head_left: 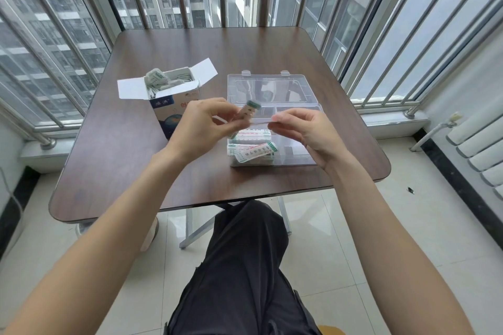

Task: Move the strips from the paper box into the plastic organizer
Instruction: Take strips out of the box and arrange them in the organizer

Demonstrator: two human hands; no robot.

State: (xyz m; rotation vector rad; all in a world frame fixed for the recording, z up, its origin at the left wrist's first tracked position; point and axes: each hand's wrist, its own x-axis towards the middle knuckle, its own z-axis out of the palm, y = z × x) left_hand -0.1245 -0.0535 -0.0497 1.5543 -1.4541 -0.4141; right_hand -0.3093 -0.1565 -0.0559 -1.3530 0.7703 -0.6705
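An open paper box (174, 106) stands on the table's left half with several wrapped strips (163, 80) sticking out of its top. To its right lies the clear plastic organizer (294, 114), lid up, with several strips (253, 148) lying in its front left compartment. My left hand (201, 125) grips a bundle of strips (246, 113) above the organizer's left edge. My right hand (304, 128) pinches a thin rubber band (258, 123) that stretches from that bundle to its fingertips.
The brown table (130, 171) sits against a barred window. My crossed legs in dark trousers (245, 266) are under the near edge. A white radiator (481, 144) stands on the right by the wall.
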